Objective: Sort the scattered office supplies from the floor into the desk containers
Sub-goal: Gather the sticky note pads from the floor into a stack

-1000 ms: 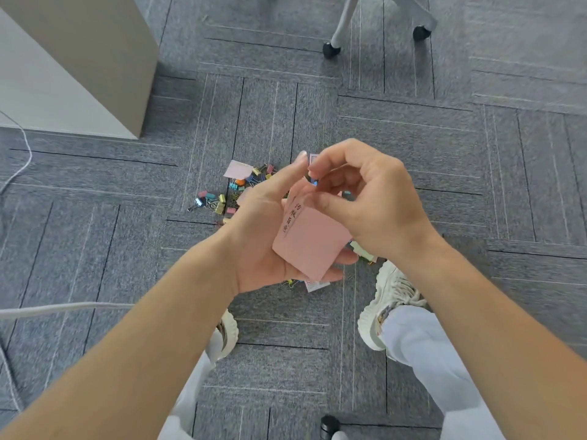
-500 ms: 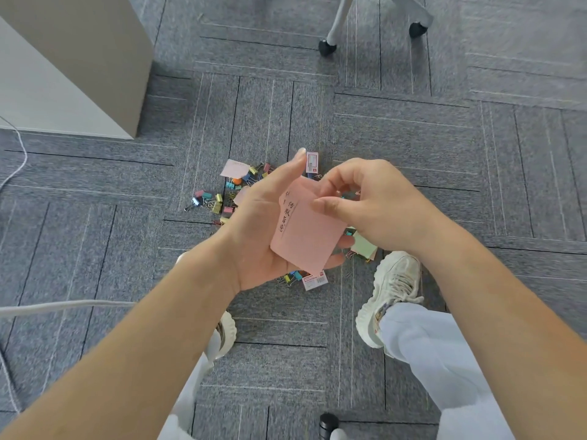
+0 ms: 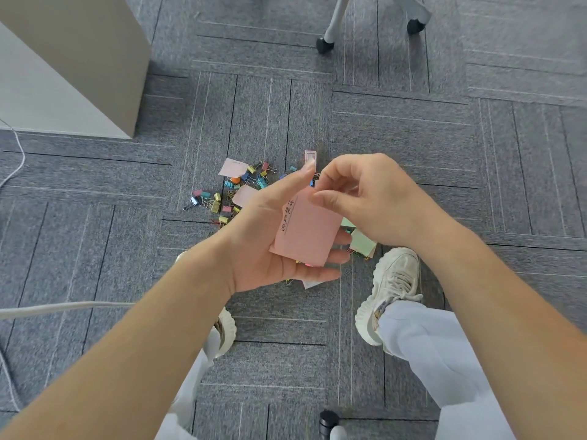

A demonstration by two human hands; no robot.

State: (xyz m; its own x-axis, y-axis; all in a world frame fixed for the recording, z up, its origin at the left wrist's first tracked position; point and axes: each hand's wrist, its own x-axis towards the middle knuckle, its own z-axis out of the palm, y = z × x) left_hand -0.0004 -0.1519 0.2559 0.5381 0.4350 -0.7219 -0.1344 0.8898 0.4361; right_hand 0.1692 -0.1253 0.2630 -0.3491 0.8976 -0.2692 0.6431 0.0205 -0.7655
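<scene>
Head: open left hand (image 3: 263, 246) still bears pink note (image 3: 309, 235); right hand (image 3: 373, 198) apparently pinches it.

We find open carpet (image 3: 444, 147) right of the clip pile (image 3: 235, 192) and beyond it. A cabinet (image 3: 79, 74) blocks the far left, 2 chair casters (image 3: 324, 46) stand ahead, and our 2 shoes (image 3: 394, 287) hem the near side.
</scene>
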